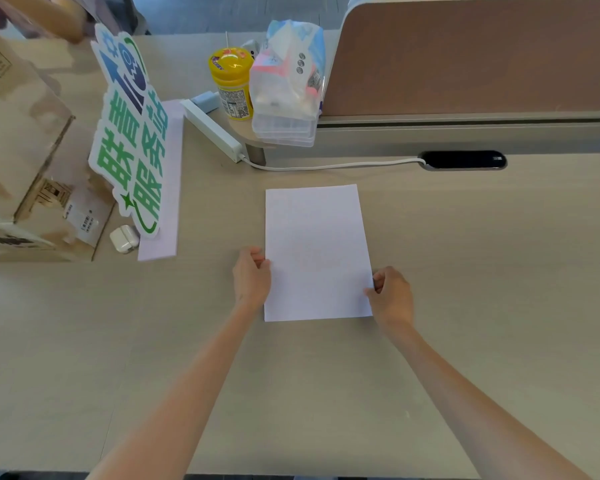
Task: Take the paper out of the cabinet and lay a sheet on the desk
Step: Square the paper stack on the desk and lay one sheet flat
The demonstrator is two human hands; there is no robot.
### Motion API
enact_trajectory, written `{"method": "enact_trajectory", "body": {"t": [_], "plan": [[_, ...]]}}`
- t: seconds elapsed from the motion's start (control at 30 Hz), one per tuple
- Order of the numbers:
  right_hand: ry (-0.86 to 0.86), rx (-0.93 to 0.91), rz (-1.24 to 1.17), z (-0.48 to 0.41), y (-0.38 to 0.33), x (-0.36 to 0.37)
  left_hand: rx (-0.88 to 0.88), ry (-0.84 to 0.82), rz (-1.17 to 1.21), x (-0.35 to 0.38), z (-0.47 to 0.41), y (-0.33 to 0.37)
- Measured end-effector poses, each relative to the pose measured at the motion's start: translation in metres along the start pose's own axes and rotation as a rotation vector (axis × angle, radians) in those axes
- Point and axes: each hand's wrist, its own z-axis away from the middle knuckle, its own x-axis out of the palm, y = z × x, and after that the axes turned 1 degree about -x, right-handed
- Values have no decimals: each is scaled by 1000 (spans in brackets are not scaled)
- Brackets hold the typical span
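Note:
A white sheet of paper [316, 251] lies flat on the beige desk [482, 271], in the middle of the view. My left hand [252, 277] pinches the sheet's left edge. My right hand [392, 296] pinches the right edge near the lower corner. Both forearms reach in from the bottom of the view. The cabinet is not in view.
A cardboard box [25, 161] and a green and blue sign [132, 133] on a white base stand at the left, with a white charger [124, 239] beside them. A power strip [212, 129], a yellow jar [231, 83], a plastic bag [288, 84] and a brown partition [475, 57] line the back.

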Motion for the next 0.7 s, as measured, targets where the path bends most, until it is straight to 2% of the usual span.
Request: {"method": "enact_trajectory", "body": {"t": [0.17,0.23,0.3,0.4,0.5,0.6,0.7], "plan": [[-51,15,45,-7,-2,-5,-6,18,17,5,7,0],[-61,6,97,-7,-7,-9,53,33,-56,7,8,1],[-27,-72,210,-8,-16,-12,193,63,-189,10,9,4],[38,-343,339,-16,-32,-7,524,75,-421,16,5,14],[22,-583,441,-34,-37,8,812,-3,-710,28,-9,14],[-61,-661,539,-49,-31,22,845,-84,-887,39,-20,1],[-123,-667,596,-57,-17,34,822,-120,-940,46,-25,-18]]}}
